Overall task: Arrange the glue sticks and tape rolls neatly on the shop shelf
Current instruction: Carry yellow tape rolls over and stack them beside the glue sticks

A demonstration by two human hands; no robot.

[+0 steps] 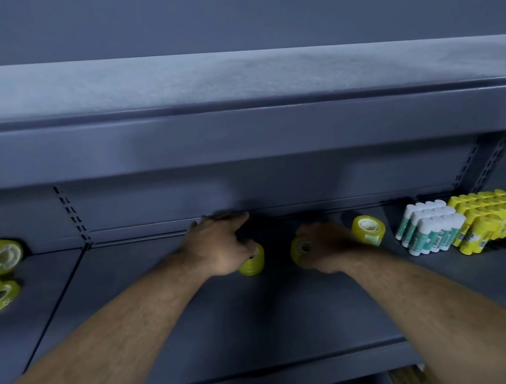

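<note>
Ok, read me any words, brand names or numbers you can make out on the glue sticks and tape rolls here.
White-and-green glue sticks: label print too blurred to read.
Yellow glue sticks: dark label print, too blurred to read.
Free-standing tape roll: end label too small to read.
No legible text anywhere.

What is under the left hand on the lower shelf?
A yellow-green tape roll, gripped by the left hand. Only its lower right part shows; the hand covers the rest.
</note>
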